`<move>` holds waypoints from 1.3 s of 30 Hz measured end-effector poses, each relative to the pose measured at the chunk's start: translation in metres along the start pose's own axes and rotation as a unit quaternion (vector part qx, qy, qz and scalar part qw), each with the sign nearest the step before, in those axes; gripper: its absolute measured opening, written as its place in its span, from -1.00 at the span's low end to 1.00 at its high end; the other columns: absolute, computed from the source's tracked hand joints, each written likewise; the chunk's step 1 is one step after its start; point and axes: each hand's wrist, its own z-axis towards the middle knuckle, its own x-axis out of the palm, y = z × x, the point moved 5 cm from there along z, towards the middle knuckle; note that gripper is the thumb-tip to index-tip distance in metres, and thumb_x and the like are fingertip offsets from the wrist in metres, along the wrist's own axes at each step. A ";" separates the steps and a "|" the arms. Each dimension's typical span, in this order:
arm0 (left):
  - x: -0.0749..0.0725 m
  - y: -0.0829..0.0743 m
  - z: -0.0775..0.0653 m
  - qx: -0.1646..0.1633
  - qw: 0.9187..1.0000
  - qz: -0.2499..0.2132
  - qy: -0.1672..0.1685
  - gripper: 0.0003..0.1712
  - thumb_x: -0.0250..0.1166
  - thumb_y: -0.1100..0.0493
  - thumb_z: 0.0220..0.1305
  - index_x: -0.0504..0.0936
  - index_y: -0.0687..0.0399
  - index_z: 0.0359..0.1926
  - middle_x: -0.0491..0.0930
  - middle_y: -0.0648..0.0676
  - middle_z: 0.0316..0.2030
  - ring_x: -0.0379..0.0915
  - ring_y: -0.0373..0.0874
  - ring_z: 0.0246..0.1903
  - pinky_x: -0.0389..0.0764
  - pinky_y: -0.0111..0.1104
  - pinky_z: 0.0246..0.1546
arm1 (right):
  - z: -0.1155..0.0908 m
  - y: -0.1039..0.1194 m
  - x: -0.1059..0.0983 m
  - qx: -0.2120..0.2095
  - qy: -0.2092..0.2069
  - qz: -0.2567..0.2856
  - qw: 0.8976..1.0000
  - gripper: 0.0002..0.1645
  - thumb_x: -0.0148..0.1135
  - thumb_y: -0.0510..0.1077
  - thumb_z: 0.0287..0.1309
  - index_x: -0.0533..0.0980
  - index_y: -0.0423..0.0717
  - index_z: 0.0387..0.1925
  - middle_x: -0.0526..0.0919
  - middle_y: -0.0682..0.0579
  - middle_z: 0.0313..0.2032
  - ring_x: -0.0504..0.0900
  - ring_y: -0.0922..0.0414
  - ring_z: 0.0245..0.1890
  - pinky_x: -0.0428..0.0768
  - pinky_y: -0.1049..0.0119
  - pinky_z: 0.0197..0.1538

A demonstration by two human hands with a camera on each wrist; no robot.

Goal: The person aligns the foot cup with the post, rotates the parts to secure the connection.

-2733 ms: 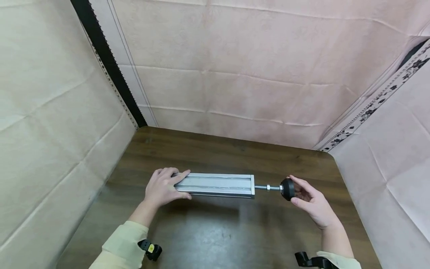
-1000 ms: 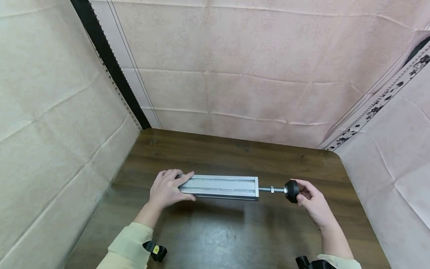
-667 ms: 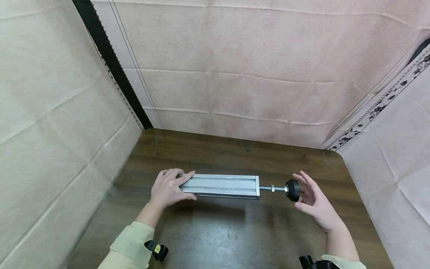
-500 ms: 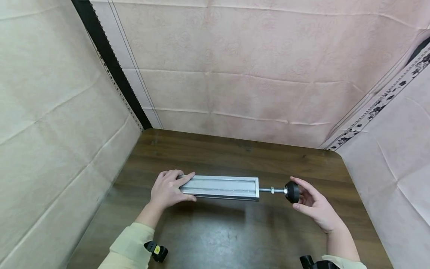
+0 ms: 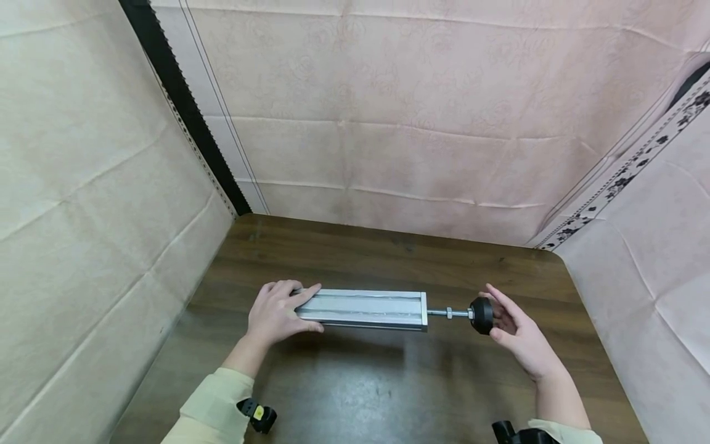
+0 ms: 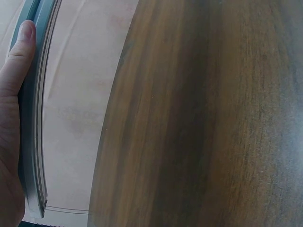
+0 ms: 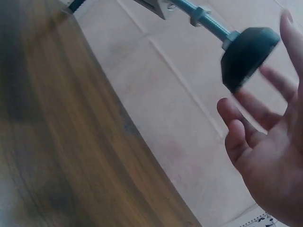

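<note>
My left hand (image 5: 274,313) grips the left end of a silver aluminium profile (image 5: 366,308), thumb on the near side and fingers over the far side. It is held level above the table. From its right end sticks a threaded rod with a nut (image 5: 449,313), tipped by a black round levelling foot (image 5: 481,315). Around the foot's outer face my right hand (image 5: 521,339) has its fingers spread and thumb apart. In the right wrist view, fingertips lie close to the foot's rim (image 7: 246,59); whether they touch it I cannot tell. The left wrist view shows the profile (image 6: 33,118) against the palm.
Beneath both hands lies a brown wood-grain table (image 5: 355,382). Pale cloth walls hang at the left (image 5: 111,154), back (image 5: 421,111) and right (image 5: 654,246). Black wrist cameras sit on the left wrist (image 5: 261,416) and right wrist (image 5: 521,433).
The right fingers have pinched the foot, spread off it and come near again; now they are spread. The left hand keeps its grip. The view has shifted slightly.
</note>
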 end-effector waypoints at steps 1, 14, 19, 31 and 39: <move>0.000 0.000 0.000 0.001 1.000 -0.001 0.000 0.07 0.03 -0.72 -0.33 0.46 -0.36 0.23 0.48 0.03 -0.06 0.36 -0.06 -0.04 0.29 -0.08 0.05 | 0.000 0.002 0.000 -0.019 0.013 0.012 1.000 -0.18 0.09 -0.47 0.17 0.02 -0.21 0.41 0.35 0.16 0.22 0.44 0.28 0.09 0.45 0.44 -0.04; 0.003 0.000 0.001 -0.003 1.000 -0.003 0.010 0.07 0.02 -0.72 -0.31 0.45 -0.34 0.24 0.47 0.04 -0.05 0.35 -0.05 -0.03 0.28 -0.07 0.05 | -0.003 0.001 -0.001 -0.072 0.029 0.003 0.997 -0.28 0.07 -0.61 0.05 0.22 -0.36 0.29 0.19 -0.06 0.30 0.43 0.24 0.09 0.43 0.46 0.02; 0.002 0.000 0.002 -0.001 1.000 -0.004 0.005 0.08 0.00 -0.73 -0.31 0.44 -0.36 0.24 0.48 0.04 -0.06 0.35 -0.05 -0.04 0.28 -0.07 0.04 | 0.000 -0.003 0.000 -0.022 -0.019 -0.021 0.999 -0.37 -0.01 -0.48 0.22 0.21 -0.24 0.33 0.39 0.11 0.07 0.49 0.29 -0.17 0.45 0.48 -0.22; 0.002 0.004 0.003 0.004 1.000 0.009 -0.002 0.03 0.20 -0.63 -0.34 0.45 -0.37 0.24 0.48 0.04 -0.06 0.36 -0.05 -0.04 0.29 -0.07 0.03 | 0.003 0.000 0.005 -0.029 0.019 0.013 0.999 -0.17 0.03 -0.52 0.16 0.01 -0.18 0.42 0.26 0.18 0.29 0.39 0.28 0.15 0.41 0.45 0.01; 0.003 0.006 0.001 -0.002 1.000 0.004 0.006 0.07 -0.02 -0.74 -0.31 0.44 -0.38 0.24 0.47 0.02 -0.05 0.35 -0.05 -0.04 0.28 -0.06 0.04 | 0.005 0.002 0.007 -0.067 0.047 0.018 0.996 -0.15 0.10 -0.64 -0.03 0.10 -0.37 0.34 0.28 0.05 0.26 0.46 0.23 0.04 0.41 0.44 0.02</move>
